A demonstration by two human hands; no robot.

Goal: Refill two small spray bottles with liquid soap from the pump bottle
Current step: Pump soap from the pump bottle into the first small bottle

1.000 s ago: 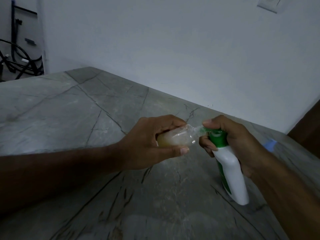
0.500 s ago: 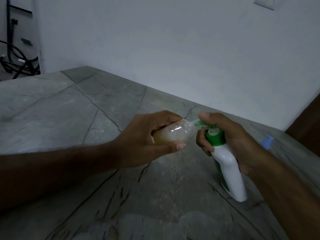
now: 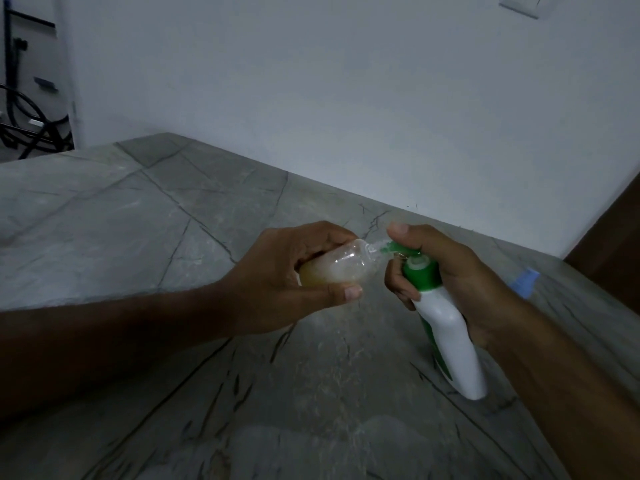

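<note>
pump bottle (image 3: 446, 327) green label, writing unreadable

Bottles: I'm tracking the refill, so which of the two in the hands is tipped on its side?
The small clear bottle in the left hand, holding yellowish liquid. The white pump bottle in the right hand stands on the counter, leaning.

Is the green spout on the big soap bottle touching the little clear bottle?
Touching. In the head view, the pump bottle's green spout meets the mouth of the small clear bottle with no gap showing.
</note>
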